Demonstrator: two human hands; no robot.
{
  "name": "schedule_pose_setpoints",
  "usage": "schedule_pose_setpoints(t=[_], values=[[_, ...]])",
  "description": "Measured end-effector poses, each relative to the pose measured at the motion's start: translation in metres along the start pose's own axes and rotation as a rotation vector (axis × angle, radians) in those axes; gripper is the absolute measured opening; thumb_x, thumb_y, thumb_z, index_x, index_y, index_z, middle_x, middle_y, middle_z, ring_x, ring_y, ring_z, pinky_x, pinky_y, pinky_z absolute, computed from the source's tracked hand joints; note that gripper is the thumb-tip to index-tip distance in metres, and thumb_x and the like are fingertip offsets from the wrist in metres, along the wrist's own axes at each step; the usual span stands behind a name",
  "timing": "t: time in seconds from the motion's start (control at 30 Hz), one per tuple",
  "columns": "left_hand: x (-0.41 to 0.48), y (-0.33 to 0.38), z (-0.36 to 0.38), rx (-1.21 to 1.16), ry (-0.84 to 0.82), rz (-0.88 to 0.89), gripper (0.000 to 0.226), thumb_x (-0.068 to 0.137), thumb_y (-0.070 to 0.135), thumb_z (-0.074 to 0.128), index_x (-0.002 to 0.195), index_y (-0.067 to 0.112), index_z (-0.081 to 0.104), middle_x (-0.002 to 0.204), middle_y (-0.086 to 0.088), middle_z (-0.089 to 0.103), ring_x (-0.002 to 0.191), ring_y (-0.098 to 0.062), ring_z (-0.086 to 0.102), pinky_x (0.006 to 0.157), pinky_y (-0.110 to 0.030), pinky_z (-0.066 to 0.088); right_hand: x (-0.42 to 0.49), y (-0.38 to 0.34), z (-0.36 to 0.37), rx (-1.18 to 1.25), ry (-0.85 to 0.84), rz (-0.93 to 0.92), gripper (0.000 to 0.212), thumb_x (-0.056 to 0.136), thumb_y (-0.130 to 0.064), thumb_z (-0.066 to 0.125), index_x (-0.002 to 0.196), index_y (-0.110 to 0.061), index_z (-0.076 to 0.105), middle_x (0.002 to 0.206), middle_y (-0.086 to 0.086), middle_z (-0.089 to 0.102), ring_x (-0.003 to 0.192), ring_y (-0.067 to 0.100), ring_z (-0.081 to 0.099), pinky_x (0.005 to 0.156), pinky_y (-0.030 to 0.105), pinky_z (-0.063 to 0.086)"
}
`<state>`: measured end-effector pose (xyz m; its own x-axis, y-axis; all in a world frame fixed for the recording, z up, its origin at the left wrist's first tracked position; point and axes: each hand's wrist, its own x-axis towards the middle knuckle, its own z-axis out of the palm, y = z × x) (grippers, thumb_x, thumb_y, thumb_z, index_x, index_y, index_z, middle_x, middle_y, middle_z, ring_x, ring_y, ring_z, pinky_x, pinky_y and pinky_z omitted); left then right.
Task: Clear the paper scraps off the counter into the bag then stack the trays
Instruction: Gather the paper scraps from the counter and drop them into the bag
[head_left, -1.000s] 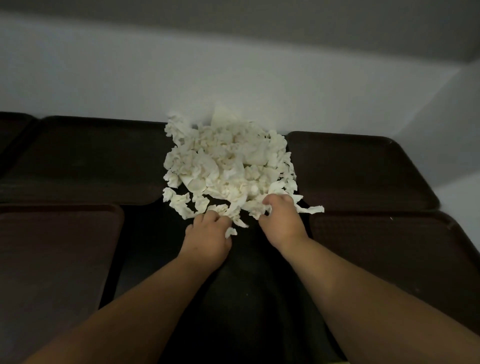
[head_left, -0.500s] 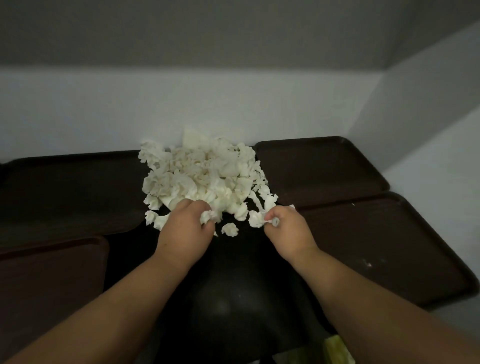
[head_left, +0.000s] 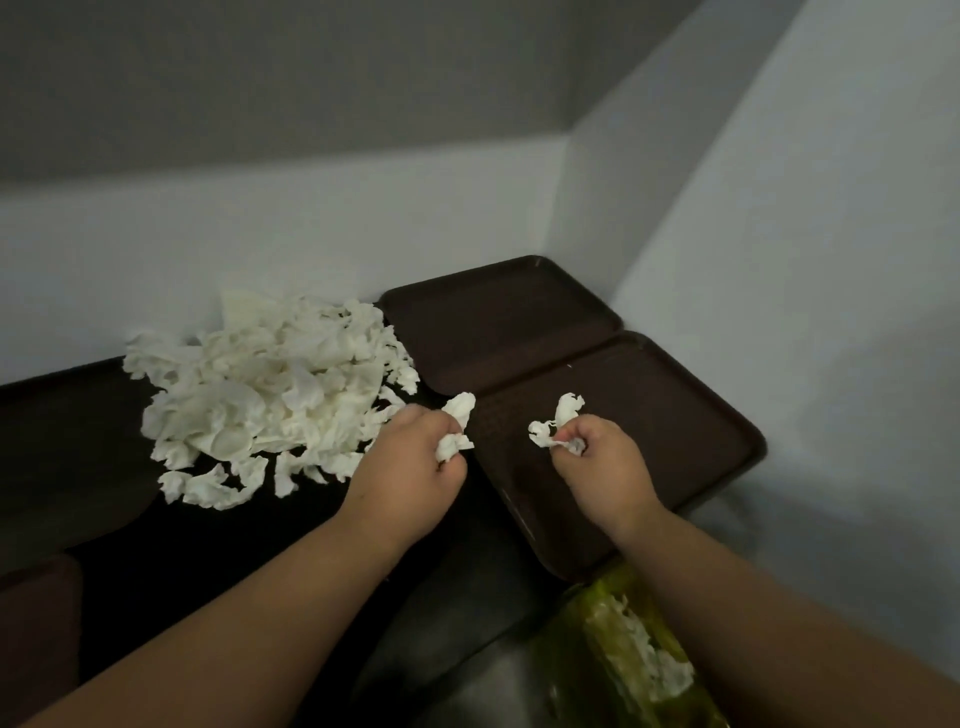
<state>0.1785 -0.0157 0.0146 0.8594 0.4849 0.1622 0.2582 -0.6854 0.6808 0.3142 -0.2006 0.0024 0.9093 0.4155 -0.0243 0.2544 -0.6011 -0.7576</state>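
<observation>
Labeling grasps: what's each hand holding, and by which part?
Left hand grips a clump of paper scraps in its fist, ends sticking out; right hand pinches a second clump by its near end.

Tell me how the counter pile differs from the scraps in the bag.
The pile is far bigger than the bag's scraps. The pile lies spread on the counter by the wall; the bag's scraps sit bunched inside the green bag. Both are torn white paper.
</observation>
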Motion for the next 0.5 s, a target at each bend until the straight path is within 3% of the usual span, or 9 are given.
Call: schedule_pose_setpoints(t=[0.13, 0.27, 0.4, 0.5], values=[[0.006, 0.042, 0.036, -0.028, -0.068, 0.049, 0.018, 0.087, 0.020, 0.062, 0.101, 0.031, 0.065, 0.104, 0.012, 0.052, 0.097, -0.009, 0.056, 0.083, -0.033, 0.051, 0.000, 0.055, -0.056, 0.005, 0.138, 0.121, 0.008, 0.086, -0.016, 0.067, 0.083, -0.024, 0.065, 0.096, 0.001, 0.064, 0.082, 0.015, 0.060, 0.064, 0.024, 0.040], [0.011, 0.091, 0.081, -0.103, -0.120, 0.096, 0.019, 0.087, 0.017, 0.063, 0.100, 0.031, 0.066, 0.104, 0.013, 0.053, 0.095, -0.003, 0.056, 0.083, -0.027, 0.048, -0.013, 0.118, -0.108, -0.009, 0.250, 0.278, 0.006, 0.084, -0.016, 0.065, 0.090, -0.018, 0.067, 0.087, 0.002, 0.065, 0.075, 0.020, 0.060, 0.062, 0.028, 0.042], [0.010, 0.131, 0.129, -0.172, -0.207, 0.112, 0.020, 0.088, 0.017, 0.064, 0.097, 0.034, 0.064, 0.105, 0.014, 0.053, 0.094, 0.002, 0.055, 0.082, -0.022, 0.048, -0.031, 0.176, -0.147, -0.041, 0.226, 0.367, 0.005, 0.084, -0.011, 0.063, 0.085, -0.016, 0.064, 0.073, 0.005, 0.063, 0.062, 0.020, 0.058, 0.054, 0.025, 0.041], [0.005, 0.155, 0.164, -0.173, -0.289, 0.135, 0.020, 0.087, 0.017, 0.064, 0.100, 0.033, 0.066, 0.106, 0.016, 0.052, 0.096, 0.001, 0.056, 0.084, -0.020, 0.048, -0.041, 0.212, -0.163, -0.075, 0.169, 0.406, 0.009, 0.083, -0.011, 0.065, 0.087, -0.018, 0.063, 0.076, 0.005, 0.063, 0.064, 0.016, 0.057, 0.055, 0.026, 0.039]])
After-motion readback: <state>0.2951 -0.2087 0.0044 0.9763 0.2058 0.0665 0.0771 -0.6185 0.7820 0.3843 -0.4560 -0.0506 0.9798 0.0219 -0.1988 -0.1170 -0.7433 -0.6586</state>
